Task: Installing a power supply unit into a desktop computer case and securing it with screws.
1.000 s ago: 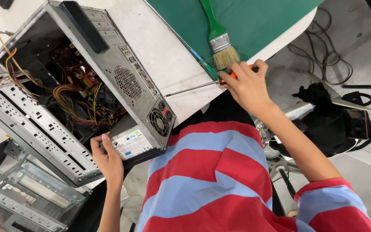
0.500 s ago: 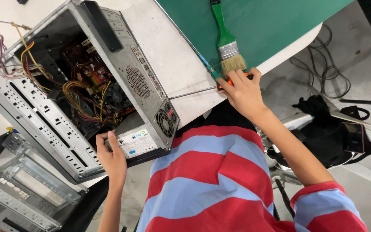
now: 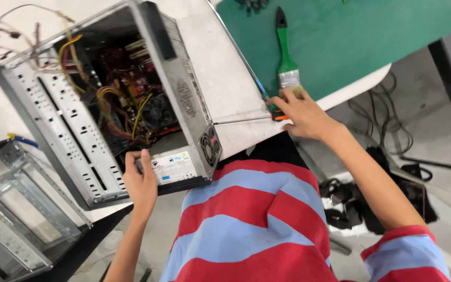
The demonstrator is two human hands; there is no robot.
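Left hand (image 3: 141,184) gripping; right hand (image 3: 299,112) closed, outstretched.

I take this for a computer repair workshop; an opened desktop case (image 3: 116,99) with bare wiring, a green work mat (image 3: 351,36), a paintbrush (image 3: 286,57), loose cables (image 3: 387,130) underfoot.
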